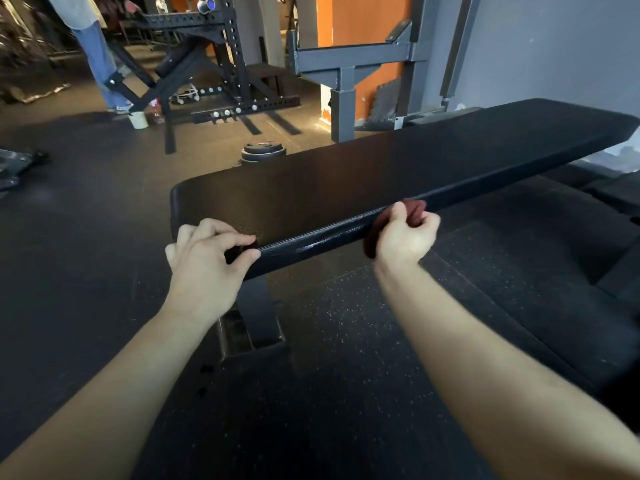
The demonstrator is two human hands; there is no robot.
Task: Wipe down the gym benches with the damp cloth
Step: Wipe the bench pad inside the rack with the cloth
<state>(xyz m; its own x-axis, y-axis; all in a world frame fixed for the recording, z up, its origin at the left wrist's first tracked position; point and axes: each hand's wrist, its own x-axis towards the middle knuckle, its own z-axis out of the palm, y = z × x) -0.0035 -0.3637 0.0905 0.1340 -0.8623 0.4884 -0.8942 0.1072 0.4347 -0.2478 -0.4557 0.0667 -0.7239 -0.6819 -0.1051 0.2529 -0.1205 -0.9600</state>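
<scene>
- The left hand [207, 258], left of centre, reaches in from the lower left on a bare forearm. Its fingers curl over the near corner of the bench [381, 168], the forefinger on the top and the thumb on the side edge, so it grips the pad.
- The right hand [405, 237], just right of centre, is closed in a tight fist round the cloth [414, 206], knuckles up and wrist bent. It holds the cloth against the bench's near side edge.
- The cloth is reddish-brown and bunched — a fold shows above the fist and another hangs at its left.
- The black padded bench runs from the centre up to the right edge of the frame. The side edge between the two hands shines.
- The bench's post [258, 306] stands below the left hand on the speckled rubber floor [346, 375].
- Behind the bench, above centre, lies a stack of weight plates [263, 152]. A grey steel frame [346, 81] rises at upper centre.
- At upper left stand a black rack [221, 64], a white cup [138, 119] on the floor, and a person [97, 57] in blue trousers — well apart from the bench.
</scene>
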